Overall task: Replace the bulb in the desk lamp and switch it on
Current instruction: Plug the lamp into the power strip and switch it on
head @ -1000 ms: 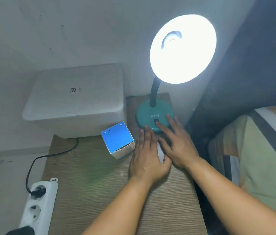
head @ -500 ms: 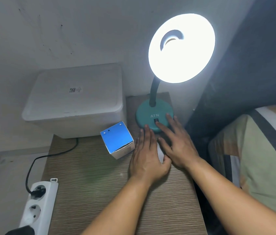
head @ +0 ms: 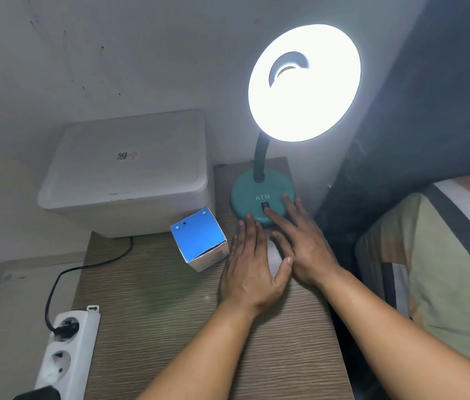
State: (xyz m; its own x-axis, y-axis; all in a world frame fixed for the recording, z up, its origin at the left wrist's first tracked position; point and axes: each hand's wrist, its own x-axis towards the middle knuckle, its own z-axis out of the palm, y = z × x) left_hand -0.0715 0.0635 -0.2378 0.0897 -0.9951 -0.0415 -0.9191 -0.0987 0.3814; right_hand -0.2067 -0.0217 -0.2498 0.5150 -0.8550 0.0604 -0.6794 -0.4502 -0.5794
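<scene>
The teal desk lamp stands at the back of the wooden nightstand on its round base [head: 252, 194]. Its shade [head: 304, 82] glows bright white; the lamp is lit. My right hand [head: 300, 241] lies flat with its fingers spread, the index fingertip on the black switch [head: 265, 207] of the base. My left hand [head: 252, 264] rests flat on the tabletop beside it, fingertips touching the base's front edge. A white object [head: 274, 252], only partly visible, lies between the two hands. A blue-and-white bulb box [head: 199, 243] stands just left of my left hand.
A white lidded storage box [head: 130, 171] fills the back left of the nightstand [head: 164, 313]. A white power strip [head: 66, 353] with a black plug and cable lies at the lower left. A striped pillow [head: 441, 255] lies to the right, with a dark wall behind it.
</scene>
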